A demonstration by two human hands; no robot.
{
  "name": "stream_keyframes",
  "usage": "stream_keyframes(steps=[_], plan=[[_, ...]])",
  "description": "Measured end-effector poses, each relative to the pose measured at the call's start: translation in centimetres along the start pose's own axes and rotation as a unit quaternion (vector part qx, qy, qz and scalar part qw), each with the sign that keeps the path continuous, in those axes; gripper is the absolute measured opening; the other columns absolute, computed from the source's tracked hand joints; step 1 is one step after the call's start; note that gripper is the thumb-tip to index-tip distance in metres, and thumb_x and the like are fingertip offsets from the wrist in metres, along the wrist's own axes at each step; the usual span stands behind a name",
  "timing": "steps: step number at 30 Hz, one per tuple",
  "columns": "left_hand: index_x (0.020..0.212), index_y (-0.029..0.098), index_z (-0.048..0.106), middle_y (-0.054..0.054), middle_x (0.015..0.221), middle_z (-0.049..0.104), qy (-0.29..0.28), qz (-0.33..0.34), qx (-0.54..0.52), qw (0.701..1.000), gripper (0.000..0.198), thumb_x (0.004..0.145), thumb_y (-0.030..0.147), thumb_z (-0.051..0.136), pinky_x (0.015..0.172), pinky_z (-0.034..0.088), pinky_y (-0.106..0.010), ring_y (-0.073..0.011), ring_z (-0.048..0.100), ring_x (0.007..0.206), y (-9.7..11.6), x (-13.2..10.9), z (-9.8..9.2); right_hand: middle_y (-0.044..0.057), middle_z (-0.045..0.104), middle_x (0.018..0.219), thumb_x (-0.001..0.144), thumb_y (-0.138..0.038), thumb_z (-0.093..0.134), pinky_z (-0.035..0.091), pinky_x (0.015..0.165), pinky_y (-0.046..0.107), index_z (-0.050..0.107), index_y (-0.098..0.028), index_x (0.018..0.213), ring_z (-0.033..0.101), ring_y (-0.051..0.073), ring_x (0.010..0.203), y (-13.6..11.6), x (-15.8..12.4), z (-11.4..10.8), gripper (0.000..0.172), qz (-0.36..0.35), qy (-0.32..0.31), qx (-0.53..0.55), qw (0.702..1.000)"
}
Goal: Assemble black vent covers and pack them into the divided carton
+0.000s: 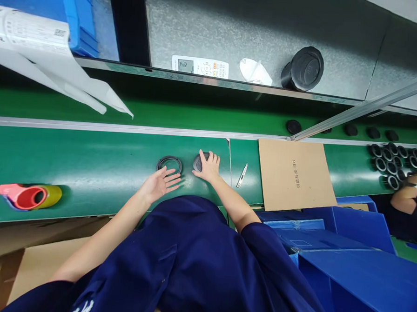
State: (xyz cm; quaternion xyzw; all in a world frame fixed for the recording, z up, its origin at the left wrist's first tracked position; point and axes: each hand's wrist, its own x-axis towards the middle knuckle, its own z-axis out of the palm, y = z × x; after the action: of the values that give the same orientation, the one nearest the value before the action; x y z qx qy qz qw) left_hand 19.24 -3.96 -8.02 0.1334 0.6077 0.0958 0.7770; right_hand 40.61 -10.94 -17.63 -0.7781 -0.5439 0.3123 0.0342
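Observation:
My left hand (161,185) is open, palm up and fingers spread, just below a black ring (169,157) that lies flat on the green bench. Its fingertips come close to the ring's lower edge; whether they touch it I cannot tell. My right hand (209,167) is closed round a black round cap (197,163) a little to the right, its thumb and fingers at the rim. Part of the cap is hidden under that hand. Right of it, a utility knife (242,175) lies on the bench.
A cardboard sheet (294,177) lies farther right, with several black rings (391,183) beyond it near a co-worker's arm (404,199). Tape rolls (49,197) stand at left. A shelf overhead holds a remote control (201,67) and a lidded black cylinder (306,68). Blue boxes (356,275) sit right.

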Motion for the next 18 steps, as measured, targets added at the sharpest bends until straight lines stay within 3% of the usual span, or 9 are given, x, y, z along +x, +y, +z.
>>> stream_keyframes(steps=[4,7,9,13,16,18], plan=[[0.131,0.012,0.063,-0.021,0.12,0.073,0.036,-0.014,-0.008,0.999,0.036,0.1,0.027,0.053,0.1,0.061,-0.045,-0.0261,0.075,0.102,-0.1,0.8,-0.2,0.028,0.014,0.172,0.089,-0.065,0.068,0.005,0.124,0.07,0.025,-0.018,0.167,0.015,0.046,0.158,0.0,1.0,-0.4,0.101,-0.02,-0.014,0.005,1.0],[0.126,0.014,0.065,-0.017,0.115,0.075,0.08,-0.035,0.007,0.996,0.032,0.098,0.022,0.052,0.098,0.063,-0.038,-0.025,0.075,0.108,0.2,1.6,0.0,0.021,0.006,0.175,0.102,-0.061,0.047,0.001,0.128,0.064,0.02,-0.016,0.168,0.004,0.038,0.163,-0.3,1.9,-1.5,0.084,-0.057,0.059,0.037,0.996],[0.123,0.013,0.066,-0.016,0.118,0.075,0.126,-0.054,0.032,0.99,0.031,0.096,0.019,0.051,0.101,0.061,-0.034,-0.0248,0.07,0.121,0.8,2.4,0.6,0.017,0.008,0.175,0.106,-0.056,0.041,0.004,0.131,0.059,0.019,-0.015,0.168,0.005,0.031,0.164,-0.2,2.4,-1.4,0.078,-0.091,0.084,0.055,0.991],[0.136,0.012,0.059,-0.018,0.145,0.063,0.19,-0.08,0.082,0.975,0.047,0.091,0.016,0.048,0.108,0.055,-0.031,-0.0249,0.053,0.142,2.9,4.3,2.7,0.018,0.019,0.173,0.106,-0.049,0.043,0.013,0.132,0.056,0.03,-0.009,0.164,0.015,0.029,0.163,0.6,3.3,1.0,0.071,-0.102,0.035,0.082,0.991],[0.155,0.02,0.046,-0.011,0.158,0.05,0.21,-0.079,0.11,0.968,0.073,0.082,0.023,0.053,0.104,0.055,-0.024,-0.0209,0.047,0.146,4.3,5.4,3.6,0.015,0.025,0.172,0.104,-0.055,0.045,0.016,0.131,0.059,0.034,-0.014,0.162,0.017,0.029,0.162,3.7,6.1,0.8,0.072,-0.105,0.053,0.12,0.986],[0.16,0.029,0.039,-0.005,0.158,0.05,0.205,-0.089,0.155,0.962,0.09,0.073,0.037,0.061,0.097,0.06,-0.025,-0.0217,0.042,0.149,4.8,6.1,3.7,0.013,0.035,0.168,0.104,-0.052,0.044,0.019,0.129,0.058,0.042,-0.018,0.159,0.024,0.029,0.16,9.2,9.6,-2.1,0.064,-0.058,0.122,0.163,0.977]])
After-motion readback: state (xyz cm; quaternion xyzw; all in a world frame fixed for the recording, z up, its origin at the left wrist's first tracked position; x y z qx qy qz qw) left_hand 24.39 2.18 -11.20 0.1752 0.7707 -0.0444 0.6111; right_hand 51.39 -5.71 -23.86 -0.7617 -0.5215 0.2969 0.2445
